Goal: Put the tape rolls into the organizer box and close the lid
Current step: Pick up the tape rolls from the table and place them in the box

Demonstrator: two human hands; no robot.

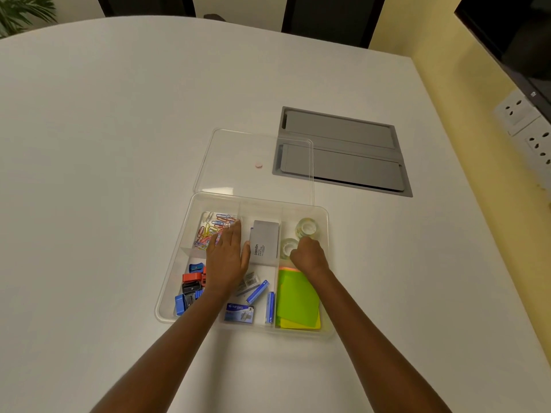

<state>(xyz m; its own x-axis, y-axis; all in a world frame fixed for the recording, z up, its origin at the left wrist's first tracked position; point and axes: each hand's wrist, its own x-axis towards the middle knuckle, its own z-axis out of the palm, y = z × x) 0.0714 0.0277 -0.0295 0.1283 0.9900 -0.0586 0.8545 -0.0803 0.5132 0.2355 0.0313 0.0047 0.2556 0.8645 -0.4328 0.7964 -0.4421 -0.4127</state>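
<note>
The white table [119,144] lies bare to the left and far side. The clear organizer box [173,293] sits near, its lid [238,150] flat just beyond it. Two tape rolls [306,227] lie in the far-right compartment. The left hand [228,257] rests flat, fingers spread, on the dividers. The right hand [308,256] is curled at the nearer roll; its grip is hidden.

Showing a clear plastic organizer box [323,213] on a white table [119,144]; holding multicoloured paper clips [213,228], a grey stamp-pad case [265,242], transparent tape rolls [305,227], green and yellow sticky notes [296,299], blue staple boxes [257,291], and blue, red and black sharpeners [190,286].
</note>
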